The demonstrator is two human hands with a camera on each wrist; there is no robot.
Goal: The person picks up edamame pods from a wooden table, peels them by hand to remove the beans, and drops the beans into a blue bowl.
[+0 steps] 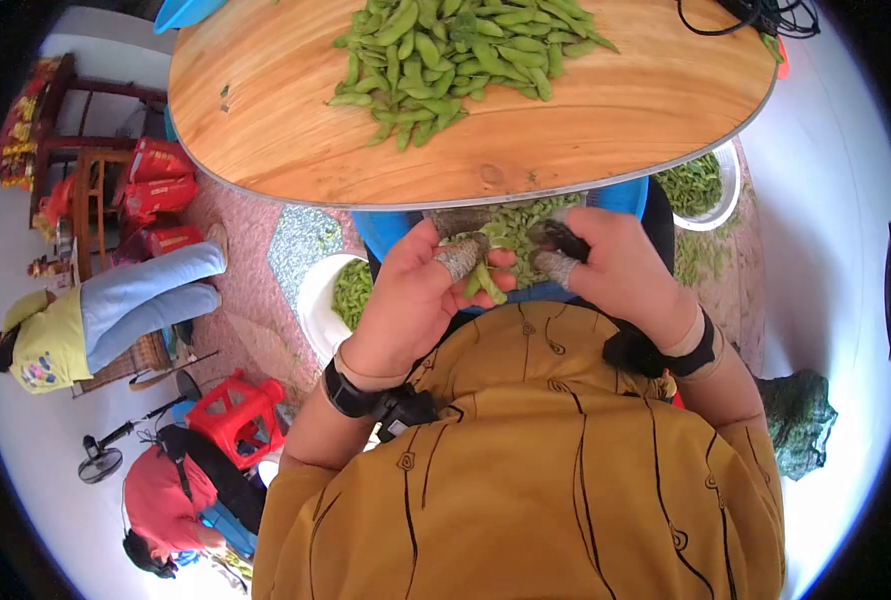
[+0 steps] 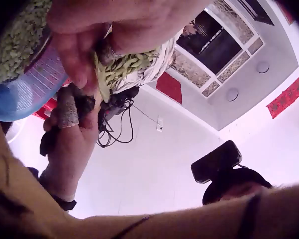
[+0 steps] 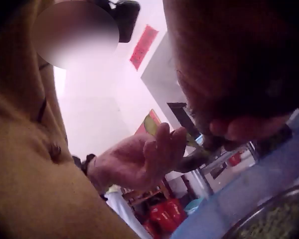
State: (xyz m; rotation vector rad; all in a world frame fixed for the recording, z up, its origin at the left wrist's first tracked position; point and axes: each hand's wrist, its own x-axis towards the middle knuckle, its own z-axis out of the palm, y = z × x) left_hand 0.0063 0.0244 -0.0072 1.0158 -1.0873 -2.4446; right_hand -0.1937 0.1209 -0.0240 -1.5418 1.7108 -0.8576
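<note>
My left hand (image 1: 406, 285) grips a few green soybean pods (image 1: 488, 283) between its thumb and curled fingers. In the left wrist view a pod (image 2: 102, 82) sticks out from its fingertips. Facing it, my right hand (image 1: 626, 260) has thumb and forefinger bent close together; I cannot tell whether they pinch anything. Grey wrapping covers fingers (image 1: 558, 268) on the right hand and the left thumb. Below both hands stands a blue basin (image 1: 374, 232), with shelled green beans (image 1: 526, 215) in a container within it.
Ahead, a round wooden table (image 1: 266, 120) bears a heap of soybean pods (image 1: 456, 60) and black cables (image 1: 766, 18). White tubs (image 1: 318, 310) with green contents stand at both sides. Off to the left are a red stool (image 1: 238, 415), a fan (image 1: 101, 460) and two people.
</note>
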